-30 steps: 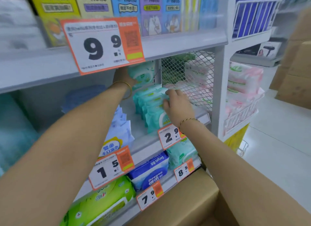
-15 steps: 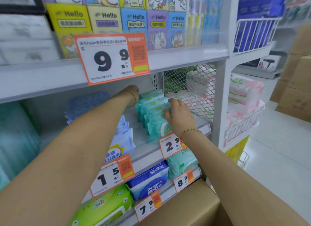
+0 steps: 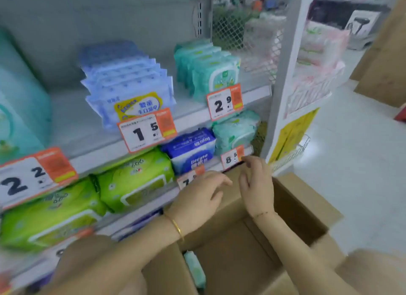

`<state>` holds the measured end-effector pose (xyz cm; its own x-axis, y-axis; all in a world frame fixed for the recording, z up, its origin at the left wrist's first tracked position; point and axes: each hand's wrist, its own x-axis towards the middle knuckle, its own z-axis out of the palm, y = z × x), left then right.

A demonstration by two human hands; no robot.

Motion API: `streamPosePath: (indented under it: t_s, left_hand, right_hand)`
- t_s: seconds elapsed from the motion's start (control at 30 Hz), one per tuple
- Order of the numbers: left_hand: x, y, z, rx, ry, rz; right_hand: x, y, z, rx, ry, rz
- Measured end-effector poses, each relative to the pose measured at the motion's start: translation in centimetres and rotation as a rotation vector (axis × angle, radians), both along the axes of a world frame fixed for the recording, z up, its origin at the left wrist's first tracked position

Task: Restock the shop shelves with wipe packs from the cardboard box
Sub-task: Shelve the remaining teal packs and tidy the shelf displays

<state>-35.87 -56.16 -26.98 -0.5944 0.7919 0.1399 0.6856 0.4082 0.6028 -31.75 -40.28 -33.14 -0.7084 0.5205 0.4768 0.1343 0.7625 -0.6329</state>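
A row of teal wipe packs (image 3: 211,71) stands on the middle shelf behind the 2.9 price tag. Below me lies the open cardboard box (image 3: 303,209), with one teal wipe pack (image 3: 195,270) showing at its left inner wall. My left hand (image 3: 200,198) hovers over the box's far edge, fingers loosely spread and holding nothing. My right hand (image 3: 256,185) hangs beside it with relaxed fingers, also holding nothing, just below the 8.5 tag. Both hands are apart from the packs.
Blue wipe packs (image 3: 129,86) sit left of the teal row. Green packs (image 3: 131,180), a dark blue pack (image 3: 191,147) and another teal pack (image 3: 235,132) fill the lower shelf. A white shelf post (image 3: 283,75) and wire basket of pink packs (image 3: 316,59) stand right.
Both hands have left the teal row on the middle shelf and dropped down to the cardboard box. My head has tilted down, so the top shelf is out of view.
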Motion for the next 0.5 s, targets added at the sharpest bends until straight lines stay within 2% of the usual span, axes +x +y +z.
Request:
streamPosePath:
  t_s: [0.07, 0.17, 0.27, 0.5]
  left_hand:
    - [-0.4, -0.9, -3.6, -0.238, 0.002, -0.071]
    - [-1.1, -1.7, -7.4, -0.502, 0.124, -0.160]
    - [-1.2, -1.8, -8.6, -0.577, 0.191, -0.201]
    - [-2.1, -3.7, -9.1, -0.674, 0.174, -0.199]
  right_hand:
    - [1.8, -1.3, -4.2, 0.003, -0.217, 0.039]
    - [3.5, -3.7, -9.6, 0.003, -0.628, 0.149]
    - [4.0, -6.4, -15.1, -0.073, -0.988, 0.284]
    - [3.6, -11.8, -25.0, -0.218, -1.376, 0.581]
